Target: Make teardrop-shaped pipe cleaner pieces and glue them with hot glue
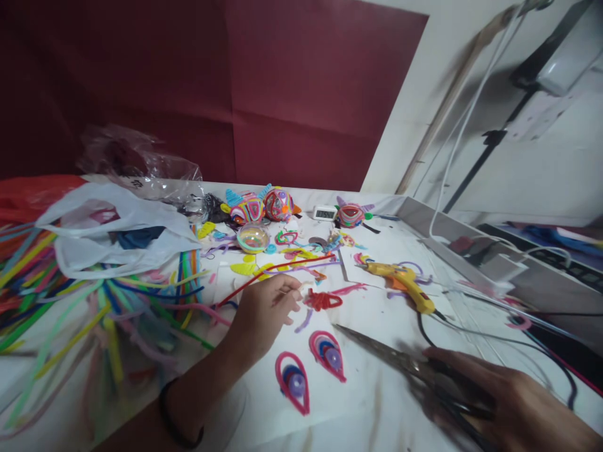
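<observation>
My right hand [513, 395], at the lower right, is wrapped round the black handles of a pair of scissors [400, 361]. The closed-looking blades point left toward the middle of the table. My left hand [264, 311] is closed in a pinch above the paper; what lies between the fingertips is too small to make out. Just right of those fingers is a coiled red pipe cleaner [325, 301]. Below lie two pink teardrop shapes of pipe cleaner, the left one [279, 364] and the right one [315, 345], each with blue loops and a purple bead inside.
A yellow glue gun [405, 279] lies on the right with its cord trailing. Many coloured pipe cleaners [113, 333] spill from a white plastic bag [75, 251] at left. Behind are decorated balls [280, 204], a clear bowl [253, 238] and a small digital clock [325, 213].
</observation>
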`<state>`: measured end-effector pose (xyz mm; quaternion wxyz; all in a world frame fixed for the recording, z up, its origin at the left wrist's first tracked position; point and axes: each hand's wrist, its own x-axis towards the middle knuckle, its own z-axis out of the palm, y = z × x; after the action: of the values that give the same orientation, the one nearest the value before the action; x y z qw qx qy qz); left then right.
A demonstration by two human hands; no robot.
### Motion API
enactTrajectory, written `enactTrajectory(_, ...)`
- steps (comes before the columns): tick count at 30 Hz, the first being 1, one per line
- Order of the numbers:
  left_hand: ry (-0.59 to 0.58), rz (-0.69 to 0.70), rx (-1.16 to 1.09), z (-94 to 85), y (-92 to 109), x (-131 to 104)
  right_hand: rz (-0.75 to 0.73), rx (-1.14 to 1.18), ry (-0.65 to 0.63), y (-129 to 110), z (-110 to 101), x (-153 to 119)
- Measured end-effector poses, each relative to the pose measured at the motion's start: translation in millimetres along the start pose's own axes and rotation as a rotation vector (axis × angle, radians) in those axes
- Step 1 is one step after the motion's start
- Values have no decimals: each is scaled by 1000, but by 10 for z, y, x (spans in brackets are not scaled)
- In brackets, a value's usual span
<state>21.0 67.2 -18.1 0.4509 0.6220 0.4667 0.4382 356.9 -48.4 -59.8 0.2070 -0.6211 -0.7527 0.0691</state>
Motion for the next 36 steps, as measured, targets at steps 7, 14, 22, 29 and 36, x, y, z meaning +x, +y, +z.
enactTrajectory(7,37,490,533,-22,-45,-31,-304,-343,45,-240,-167,244)
enactTrajectory(14,25,806,837,-4,-133,-66,-467,-136,164,-1178,-146,849)
enactTrajectory(22,105,923,902,-5,-98,-74,-559,-339,10,-1625,116,1291)
enactTrajectory(29,121,780,853,25,-66,-83,-494,-359,-37,-1665,188,1275)
enactTrajectory(36,140,648,814,1,-33,-83,-313,-271,-38,-1732,210,1315)
